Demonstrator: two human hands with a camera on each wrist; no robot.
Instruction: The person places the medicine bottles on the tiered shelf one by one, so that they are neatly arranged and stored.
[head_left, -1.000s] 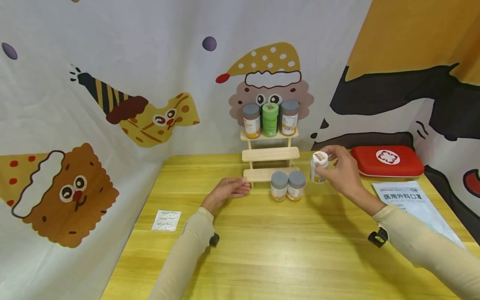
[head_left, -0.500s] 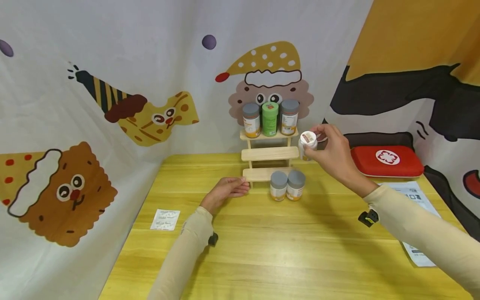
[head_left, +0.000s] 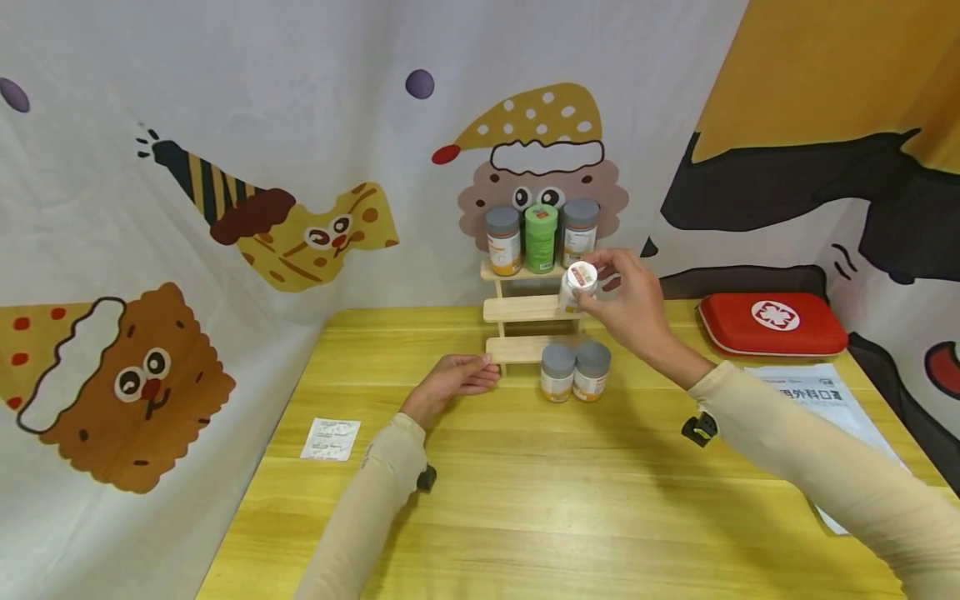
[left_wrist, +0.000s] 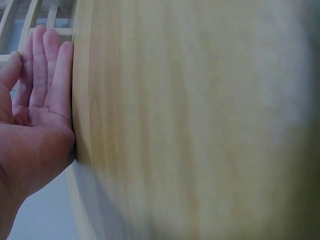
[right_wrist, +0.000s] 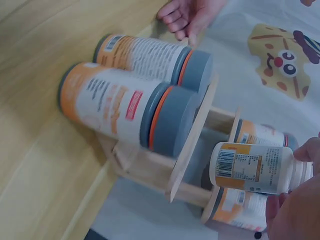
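Note:
My right hand [head_left: 632, 307] grips a white bottle [head_left: 580, 280] near its cap, holding it upright at the right end of the middle step of a wooden tiered stand [head_left: 517, 309]. In the right wrist view the bottle [right_wrist: 250, 168] shows an orange-and-white label with a barcode; whether its base touches the step cannot be told. My left hand [head_left: 455, 382] pinches the left end of the lowest step with thumb and forefinger, the other fingers [left_wrist: 64, 80] loosely straight. Two grey-lidded jars [head_left: 557, 372] stand side by side before the lowest step's right part.
Two grey-lidded jars [head_left: 503, 242] flank a green canister [head_left: 541, 239] on the top step. A red first-aid case [head_left: 774, 323] and a face-mask packet [head_left: 832, 408], partly under my right arm, lie to the right. A small white sachet [head_left: 330, 439] lies on the table at left.
My right hand has carried the white bottle up and leftward, from beside the stand to the right end of its middle step. My left hand has stayed at the lowest step's end.

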